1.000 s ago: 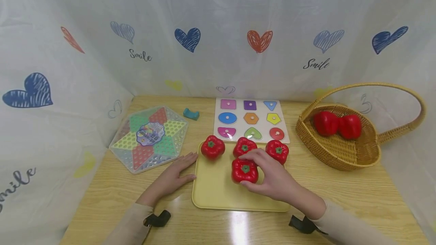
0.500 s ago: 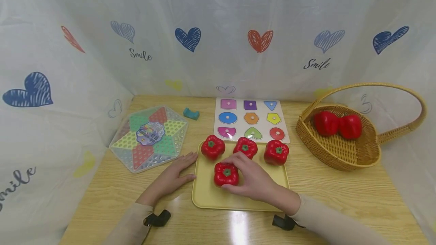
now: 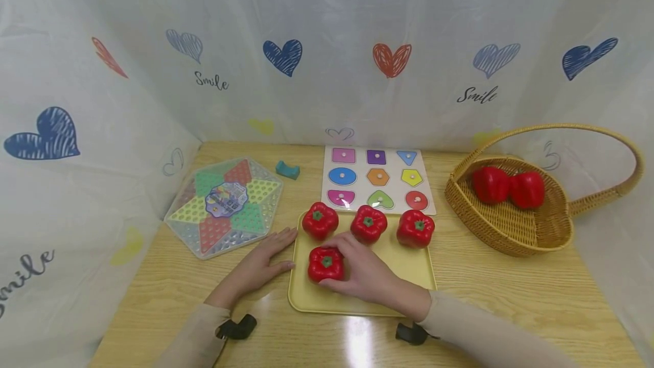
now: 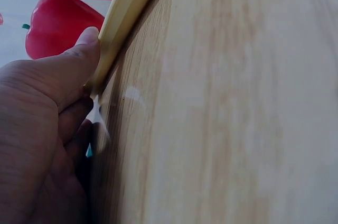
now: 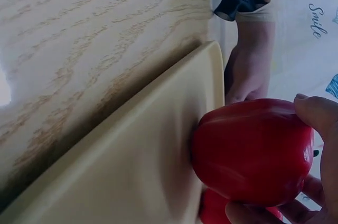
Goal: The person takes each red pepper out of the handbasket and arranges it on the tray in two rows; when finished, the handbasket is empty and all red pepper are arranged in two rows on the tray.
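Observation:
My right hand (image 3: 365, 272) grips a red bell pepper (image 3: 326, 266) between thumb and fingers, at the left front part of the yellow tray (image 3: 409, 268). The right wrist view shows that pepper's side close to the tray floor; whether it touches is hard to tell. Along the tray's back edge stand three more peppers: a left one (image 3: 319, 221), a middle one (image 3: 368, 224) and a right one (image 3: 415, 229). My left hand (image 3: 259, 261) lies on the table with straight fingers, its thumb and fingertips against the tray's left edge.
A wicker basket (image 3: 485, 234) with two red peppers (image 3: 508, 187) stands at the right. Behind the tray lies a shape puzzle board (image 3: 378, 178). A hexagonal game board (image 3: 225, 206) and a small teal piece (image 3: 288, 170) are at the left.
My right hand has carried the held pepper left across the tray, away from the middle back pepper, and slightly toward me. My left hand has stayed in place.

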Available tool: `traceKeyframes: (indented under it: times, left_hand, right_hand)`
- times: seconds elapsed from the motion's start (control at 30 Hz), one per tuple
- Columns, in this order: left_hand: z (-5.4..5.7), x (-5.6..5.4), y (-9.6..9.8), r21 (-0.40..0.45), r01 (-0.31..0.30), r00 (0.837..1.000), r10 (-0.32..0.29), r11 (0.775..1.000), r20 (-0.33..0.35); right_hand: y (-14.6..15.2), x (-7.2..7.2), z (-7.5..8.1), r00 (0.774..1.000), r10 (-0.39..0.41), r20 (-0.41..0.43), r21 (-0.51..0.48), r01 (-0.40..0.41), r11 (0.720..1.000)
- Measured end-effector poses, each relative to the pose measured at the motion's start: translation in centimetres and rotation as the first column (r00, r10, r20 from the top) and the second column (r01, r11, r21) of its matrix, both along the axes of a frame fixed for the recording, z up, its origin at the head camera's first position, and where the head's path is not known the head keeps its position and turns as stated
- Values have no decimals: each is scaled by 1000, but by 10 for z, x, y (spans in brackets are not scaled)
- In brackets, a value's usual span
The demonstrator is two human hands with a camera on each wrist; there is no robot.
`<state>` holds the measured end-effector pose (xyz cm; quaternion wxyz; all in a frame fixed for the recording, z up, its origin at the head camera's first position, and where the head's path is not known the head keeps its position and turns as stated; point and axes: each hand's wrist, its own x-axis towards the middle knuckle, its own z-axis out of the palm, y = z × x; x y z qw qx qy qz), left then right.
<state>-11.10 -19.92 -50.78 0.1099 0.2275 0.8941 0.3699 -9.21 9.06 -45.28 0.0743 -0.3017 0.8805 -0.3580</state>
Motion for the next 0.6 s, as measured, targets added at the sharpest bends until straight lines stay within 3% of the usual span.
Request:
traceKeyframes:
  times: [0.6]
  left_hand:
    - [1, -1, 1, -4, -6, 1000, 6, 1000, 9]
  right_hand:
    - [-4, -1, -3, 1000, 11, -7, 37, -11, 999]
